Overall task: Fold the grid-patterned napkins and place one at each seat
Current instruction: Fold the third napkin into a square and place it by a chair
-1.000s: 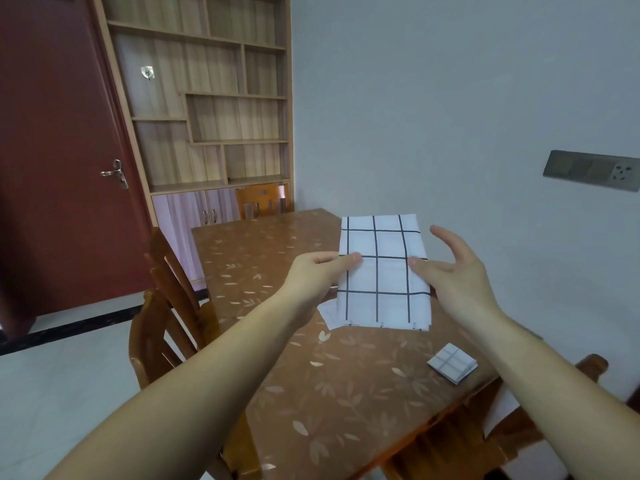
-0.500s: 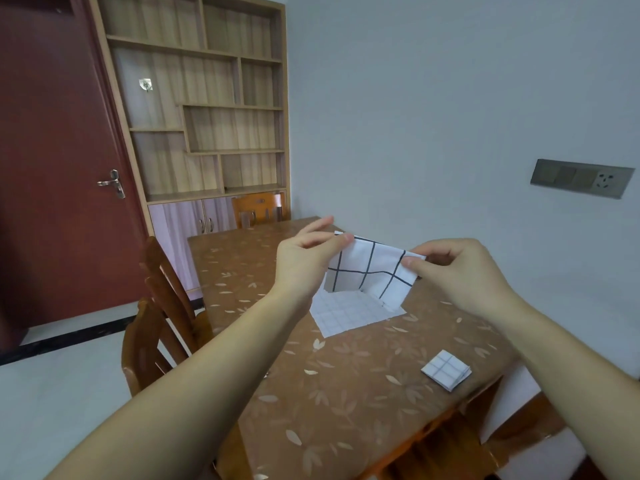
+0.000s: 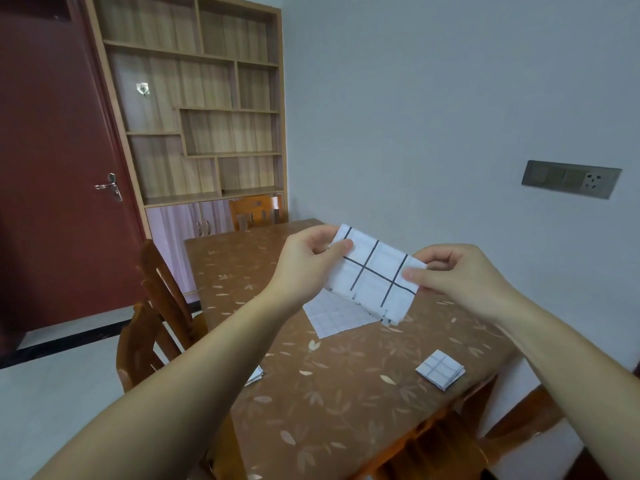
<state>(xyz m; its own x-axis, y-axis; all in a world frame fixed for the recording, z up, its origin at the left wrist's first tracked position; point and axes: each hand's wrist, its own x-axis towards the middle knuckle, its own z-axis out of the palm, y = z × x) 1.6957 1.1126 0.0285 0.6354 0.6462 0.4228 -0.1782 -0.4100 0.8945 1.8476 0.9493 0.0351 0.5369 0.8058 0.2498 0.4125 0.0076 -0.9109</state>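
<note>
A white napkin with a black grid (image 3: 375,277) hangs folded in the air above the brown leaf-patterned table (image 3: 329,403). My left hand (image 3: 308,261) pinches its upper left corner and my right hand (image 3: 457,271) pinches its right edge. Under it another white napkin (image 3: 336,315) lies flat on the table. A small folded napkin (image 3: 440,369) lies near the table's right edge. The corner of another folded napkin (image 3: 255,375) shows by my left forearm, mostly hidden.
Two wooden chairs (image 3: 156,306) stand at the table's left side, and another chair (image 3: 256,211) is at the far end. A chair (image 3: 502,438) sits at the right by the wall. A shelf unit (image 3: 207,116) and a red door (image 3: 52,185) are behind.
The napkin went from a long strip held upright to a shorter folded shape. Both hands now pinch its top corners, closer to me.
</note>
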